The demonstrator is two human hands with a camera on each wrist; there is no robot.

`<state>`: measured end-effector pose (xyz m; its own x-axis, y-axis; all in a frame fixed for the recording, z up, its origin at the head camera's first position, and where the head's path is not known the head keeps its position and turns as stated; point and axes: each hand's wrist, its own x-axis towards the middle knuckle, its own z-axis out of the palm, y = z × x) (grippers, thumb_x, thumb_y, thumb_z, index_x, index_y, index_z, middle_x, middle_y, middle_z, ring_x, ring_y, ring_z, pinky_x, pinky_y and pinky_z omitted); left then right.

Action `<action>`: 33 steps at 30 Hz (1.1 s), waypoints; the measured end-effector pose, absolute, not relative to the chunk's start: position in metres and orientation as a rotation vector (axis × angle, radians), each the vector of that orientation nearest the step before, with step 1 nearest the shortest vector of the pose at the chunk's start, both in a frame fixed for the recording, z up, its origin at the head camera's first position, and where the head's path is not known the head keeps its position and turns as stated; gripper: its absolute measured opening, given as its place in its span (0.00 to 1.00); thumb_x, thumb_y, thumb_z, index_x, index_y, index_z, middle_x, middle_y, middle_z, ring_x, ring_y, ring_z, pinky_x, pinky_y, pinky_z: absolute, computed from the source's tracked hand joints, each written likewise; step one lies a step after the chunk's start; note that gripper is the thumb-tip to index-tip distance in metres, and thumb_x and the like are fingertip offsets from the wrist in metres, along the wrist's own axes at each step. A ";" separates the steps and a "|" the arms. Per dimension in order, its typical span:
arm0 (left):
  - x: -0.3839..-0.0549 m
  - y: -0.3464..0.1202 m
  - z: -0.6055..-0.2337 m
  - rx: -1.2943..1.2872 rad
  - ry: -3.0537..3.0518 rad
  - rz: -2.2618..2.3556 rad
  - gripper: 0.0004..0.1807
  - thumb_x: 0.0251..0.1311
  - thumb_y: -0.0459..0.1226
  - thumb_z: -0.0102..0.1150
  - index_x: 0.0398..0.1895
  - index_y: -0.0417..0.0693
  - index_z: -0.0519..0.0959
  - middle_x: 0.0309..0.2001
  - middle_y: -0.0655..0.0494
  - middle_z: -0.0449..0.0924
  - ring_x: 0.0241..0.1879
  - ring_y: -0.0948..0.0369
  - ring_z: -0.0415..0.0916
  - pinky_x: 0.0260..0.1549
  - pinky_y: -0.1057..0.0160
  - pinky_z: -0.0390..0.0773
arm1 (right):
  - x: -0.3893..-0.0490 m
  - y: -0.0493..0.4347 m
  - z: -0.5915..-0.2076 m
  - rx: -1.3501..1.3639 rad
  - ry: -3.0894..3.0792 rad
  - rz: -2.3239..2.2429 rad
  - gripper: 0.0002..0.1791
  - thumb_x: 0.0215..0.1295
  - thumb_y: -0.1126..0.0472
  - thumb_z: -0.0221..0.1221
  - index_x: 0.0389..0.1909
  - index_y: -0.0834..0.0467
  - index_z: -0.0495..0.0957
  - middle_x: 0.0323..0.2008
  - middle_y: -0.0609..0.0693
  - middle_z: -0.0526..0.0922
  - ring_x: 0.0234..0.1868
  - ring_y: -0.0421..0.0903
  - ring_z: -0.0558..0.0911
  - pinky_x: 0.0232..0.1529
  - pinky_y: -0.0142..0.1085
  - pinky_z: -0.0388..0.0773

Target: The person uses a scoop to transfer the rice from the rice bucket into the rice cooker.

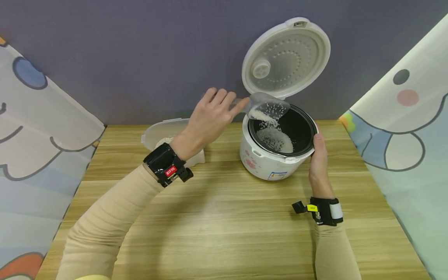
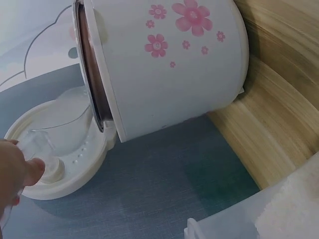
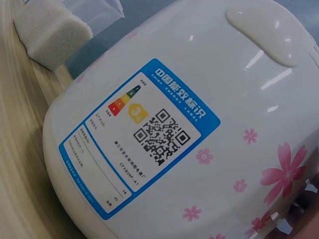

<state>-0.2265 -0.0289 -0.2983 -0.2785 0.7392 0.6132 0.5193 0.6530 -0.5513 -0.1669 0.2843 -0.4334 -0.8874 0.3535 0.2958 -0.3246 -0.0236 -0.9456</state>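
My left hand [image 1: 211,116] grips the handle of a clear plastic scoop [image 1: 260,100], tipped over the open rice cooker [image 1: 253,163]. White grains spill from it into the dark inner pot [image 1: 302,124], where a heap of rice [image 1: 274,140] lies. In the left wrist view, the thumb and fingers are around the scoop's handle. My right hand [image 1: 318,167] holds the cooker's right side, thumb at the rim and other fingers mostly hidden. Pink flowers and a blue-edged energy label [image 3: 139,139] mark the white cooker body.
The cooker's round lid [image 1: 290,58] stands raised at the back. Left of the cooker, a translucent container [image 1: 171,126] of rice sits partly behind my left wrist. A grey panel [image 1: 157,58] backs the wooden table [image 1: 217,225], and cartoon-printed sheets [image 1: 395,116] flank it.
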 end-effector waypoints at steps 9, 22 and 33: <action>-0.225 -0.029 -0.303 -0.964 -1.842 0.418 0.24 0.75 0.32 0.50 0.69 0.61 0.78 0.47 0.56 0.80 0.46 0.57 0.75 0.53 0.60 0.72 | -0.170 0.283 -0.433 -0.014 -1.735 1.987 0.29 0.83 0.52 0.41 0.78 0.60 0.62 0.78 0.55 0.63 0.78 0.45 0.60 0.76 0.31 0.52; -0.231 -0.031 -0.310 -0.940 -1.588 0.516 0.17 0.73 0.38 0.54 0.60 0.60 0.83 0.44 0.62 0.76 0.44 0.60 0.69 0.52 0.63 0.67 | -0.170 0.283 -0.431 -0.038 -1.754 1.991 0.29 0.83 0.52 0.41 0.79 0.60 0.61 0.79 0.54 0.61 0.78 0.44 0.59 0.75 0.29 0.52; -0.229 -0.034 -0.309 -0.953 -1.446 0.674 0.19 0.72 0.39 0.53 0.63 0.56 0.81 0.48 0.60 0.78 0.49 0.60 0.72 0.59 0.62 0.65 | -0.170 0.284 -0.434 0.028 -1.777 1.960 0.28 0.83 0.51 0.41 0.78 0.55 0.64 0.78 0.51 0.63 0.79 0.43 0.59 0.77 0.32 0.49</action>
